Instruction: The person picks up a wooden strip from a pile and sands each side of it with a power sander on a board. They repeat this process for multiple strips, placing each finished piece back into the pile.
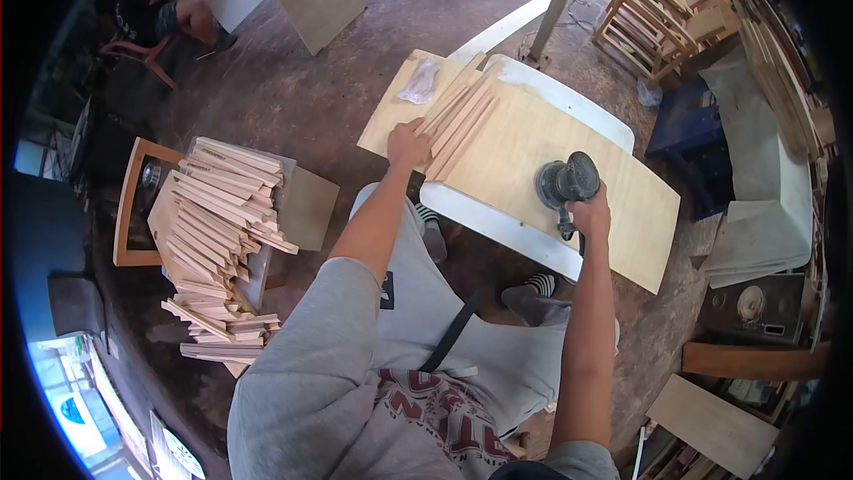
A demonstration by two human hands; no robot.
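My right hand [589, 212] is wrapped around the lower part of an orbital sander [570, 180], which sits on a pale plywood board [551, 147]. To the left, my left hand [409, 144] has its fingers curled at the near end of a row of narrow wooden strips [461, 121]; it seems to grip one strip, though its fingertips are partly hidden. These strips lie side by side across the left part of the board. A crumpled clear plastic bag [419, 82] lies just beyond my left hand on a smaller plywood piece [377, 127].
A large pile of wooden strips [218, 222] rests on a chair [126, 204] at my left. Beneath the board is a white tabletop [524, 229]. A metal post [560, 2] stands behind it. Another person [169, 4] sits far left by a plywood table [322, 2]. Stacked wooden frames [644, 9] stand back right.
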